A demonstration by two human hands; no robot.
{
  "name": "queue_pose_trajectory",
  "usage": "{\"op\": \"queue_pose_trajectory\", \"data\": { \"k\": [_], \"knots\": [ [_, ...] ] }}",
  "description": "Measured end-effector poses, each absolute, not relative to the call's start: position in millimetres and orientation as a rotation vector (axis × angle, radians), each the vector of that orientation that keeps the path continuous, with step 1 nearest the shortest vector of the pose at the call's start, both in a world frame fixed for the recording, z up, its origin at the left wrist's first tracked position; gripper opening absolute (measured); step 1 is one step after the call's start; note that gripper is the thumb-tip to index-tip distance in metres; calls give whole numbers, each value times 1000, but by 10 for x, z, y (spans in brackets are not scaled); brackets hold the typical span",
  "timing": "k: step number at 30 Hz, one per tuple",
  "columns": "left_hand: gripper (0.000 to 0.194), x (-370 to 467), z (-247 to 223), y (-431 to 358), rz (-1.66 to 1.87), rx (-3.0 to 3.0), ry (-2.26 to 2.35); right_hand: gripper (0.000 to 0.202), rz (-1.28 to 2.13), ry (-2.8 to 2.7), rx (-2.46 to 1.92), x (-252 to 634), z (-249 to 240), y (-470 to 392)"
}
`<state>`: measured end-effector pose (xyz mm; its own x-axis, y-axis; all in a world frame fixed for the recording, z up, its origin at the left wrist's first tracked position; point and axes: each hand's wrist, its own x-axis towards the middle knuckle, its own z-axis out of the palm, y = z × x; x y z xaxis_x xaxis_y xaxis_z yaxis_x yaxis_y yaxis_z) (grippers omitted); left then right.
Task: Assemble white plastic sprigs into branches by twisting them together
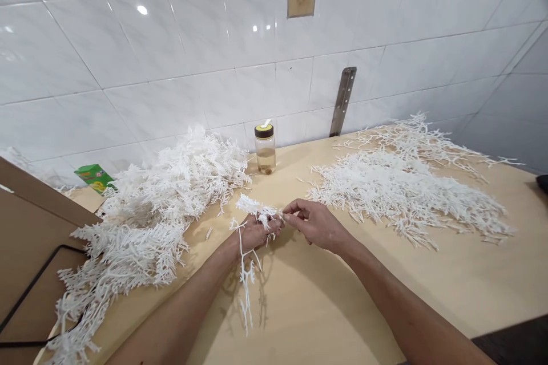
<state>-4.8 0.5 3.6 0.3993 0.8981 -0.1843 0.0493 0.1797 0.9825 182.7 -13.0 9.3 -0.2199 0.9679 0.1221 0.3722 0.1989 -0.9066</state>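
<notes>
My left hand (256,232) is closed around white branched sprigs (247,274), like plastic coral or twigs. One long sprig hangs down over the back of that hand towards the table, and a bushier tuft (252,205) sticks out above the fingers. My right hand (315,223) meets the left fingertips, with thumb and forefinger pinched on the end of the sprig tuft. The exact spot between the fingertips is too small to make out.
A big heap of bushy white sprigs (171,182) lies left, a flatter pile of white twigs (398,188) right. A lidded bottle (266,154) of liquid stands near the tiled wall (188,40). A metal bracket (343,101) leans there. A green packet (95,178) and brown board (38,228) are left.
</notes>
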Motion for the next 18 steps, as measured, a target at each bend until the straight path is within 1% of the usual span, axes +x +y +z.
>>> {"op": "queue_pose_trajectory", "data": {
  "k": [4,8,14,18],
  "knots": [
    [39,-48,40,9,759,1246,991,23,1156,-1700,-1263,1837,55,-114],
    [40,-57,13,26,732,1265,979,22,1209,-1674,-1240,1841,33,-105],
    [44,-60,-11,28,736,1242,945,18,1173,-1710,-1216,1819,62,-128],
    [45,-40,28,11,766,1205,965,15,990,-1779,-1176,1810,73,-129]
  ]
}}
